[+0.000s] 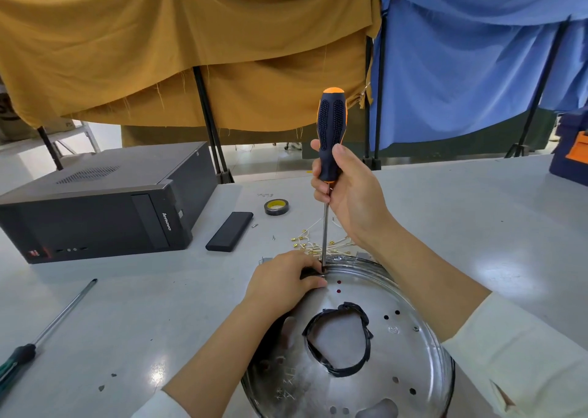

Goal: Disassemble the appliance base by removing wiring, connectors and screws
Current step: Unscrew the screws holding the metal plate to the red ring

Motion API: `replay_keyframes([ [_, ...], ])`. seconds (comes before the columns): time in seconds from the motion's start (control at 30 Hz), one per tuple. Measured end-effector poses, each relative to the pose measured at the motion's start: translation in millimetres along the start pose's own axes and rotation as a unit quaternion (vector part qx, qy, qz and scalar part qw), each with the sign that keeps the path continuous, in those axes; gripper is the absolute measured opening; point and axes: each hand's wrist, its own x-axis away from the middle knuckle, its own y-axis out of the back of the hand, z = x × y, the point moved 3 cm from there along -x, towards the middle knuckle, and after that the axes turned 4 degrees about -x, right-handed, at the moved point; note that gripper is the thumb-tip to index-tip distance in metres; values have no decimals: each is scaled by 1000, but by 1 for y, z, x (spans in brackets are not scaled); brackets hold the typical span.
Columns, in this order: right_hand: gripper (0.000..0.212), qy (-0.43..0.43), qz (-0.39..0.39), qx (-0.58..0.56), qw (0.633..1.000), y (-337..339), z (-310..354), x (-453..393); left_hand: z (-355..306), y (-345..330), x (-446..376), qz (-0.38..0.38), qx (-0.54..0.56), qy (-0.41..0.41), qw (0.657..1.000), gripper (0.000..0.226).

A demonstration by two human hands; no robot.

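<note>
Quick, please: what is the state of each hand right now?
Left hand: closed, gripping a small dark part at the rim of the metal base.
Right hand: closed around the screwdriver, held upright, tip at the rim.

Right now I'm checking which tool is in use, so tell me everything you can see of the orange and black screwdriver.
The screwdriver stands almost upright. Its handle is black, dotted for grip, with orange trim and cap; the shaft is thin bare metal. The right hand grips the lower handle. The tip meets the far rim of the metal base, beside the left hand.
</note>
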Motion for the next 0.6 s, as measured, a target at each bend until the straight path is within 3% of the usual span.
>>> replay_keyframes([
  [0.13,21,34,-37,84,995,5,11,3,-1,0,0,-20,-15,-6,1000,12],
  [0.27,40,64,-120,97,986,15,32,8,-3,-1,2,-35,-37,-21,998,10],
  [0.4,50,118,-209,306,921,32,61,16,-4,-2,1,-48,-49,-48,997,10],
  [0.5,54,95,-203,412,883,42,69,24,-7,1,0,-42,0,-54,998,4],
  [0.6,39,85,-140,398,902,49,67,29,-6,11,0,-52,137,-33,989,13],
])
